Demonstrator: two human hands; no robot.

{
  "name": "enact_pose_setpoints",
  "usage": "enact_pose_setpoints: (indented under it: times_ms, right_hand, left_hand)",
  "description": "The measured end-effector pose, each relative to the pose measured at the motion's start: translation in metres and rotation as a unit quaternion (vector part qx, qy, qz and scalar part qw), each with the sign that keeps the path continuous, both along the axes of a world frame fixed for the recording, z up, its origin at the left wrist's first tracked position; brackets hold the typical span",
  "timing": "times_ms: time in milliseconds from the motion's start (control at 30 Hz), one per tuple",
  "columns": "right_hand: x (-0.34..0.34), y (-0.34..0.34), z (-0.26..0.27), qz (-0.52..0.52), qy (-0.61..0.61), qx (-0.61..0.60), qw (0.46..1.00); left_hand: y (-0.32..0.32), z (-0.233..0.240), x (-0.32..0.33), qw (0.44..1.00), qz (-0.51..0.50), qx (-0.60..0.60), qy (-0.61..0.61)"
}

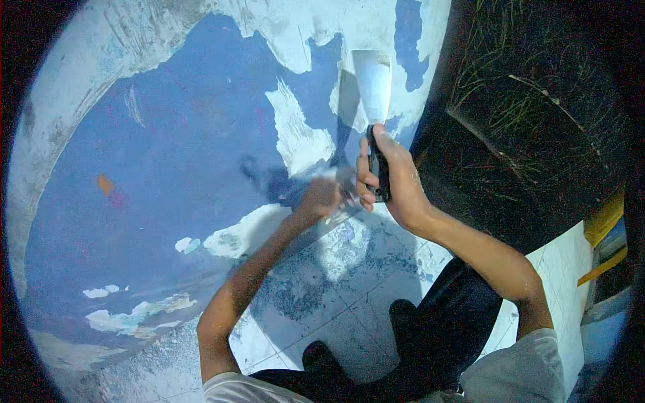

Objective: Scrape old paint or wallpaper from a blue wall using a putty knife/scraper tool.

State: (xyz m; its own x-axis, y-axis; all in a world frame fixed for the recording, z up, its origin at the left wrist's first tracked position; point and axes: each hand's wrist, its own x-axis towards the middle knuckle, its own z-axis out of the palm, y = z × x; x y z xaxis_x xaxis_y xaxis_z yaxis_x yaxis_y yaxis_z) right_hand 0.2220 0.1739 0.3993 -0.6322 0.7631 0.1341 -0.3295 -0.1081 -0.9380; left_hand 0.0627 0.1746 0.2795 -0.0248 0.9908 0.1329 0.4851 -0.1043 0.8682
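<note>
My right hand [408,186] grips the black handle of a putty knife [373,83]. The wide metal blade points up and away from me, over a bare pale patch near the wall's right edge. Blue paint covers much of the wall [176,166], with ragged areas of whitish plaster [302,138] showing through. Lower and to the left, my left hand [322,196] is close to the wall and blurred. Its fingers are indistinct, so whether it holds anything is unclear. Shadows of my arms and the tool fall across the paint.
Pale floor tiles [347,322] lie below, strewn with dust and paint flakes around my dark shoes. The wall ends on the right, where dark ground with grass [529,111] begins. Yellow pieces [604,216] and a blue object [604,337] show at the far right.
</note>
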Motion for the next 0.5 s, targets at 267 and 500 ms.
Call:
enact_pose_setpoints:
  times_ms: [267, 500]
  right_hand:
    - [0.0, 0.006, -0.047, 0.068, -0.128, 0.016, 0.989]
    - [-0.008, 0.01, -0.072, 0.017, -0.092, -0.081, 0.992]
  left_hand:
    - [-0.005, 0.065, 0.012, 0.924, 0.157, 0.143, -0.319]
    - [0.034, 0.081, 0.043, 0.928, 0.24, 0.278, -0.066]
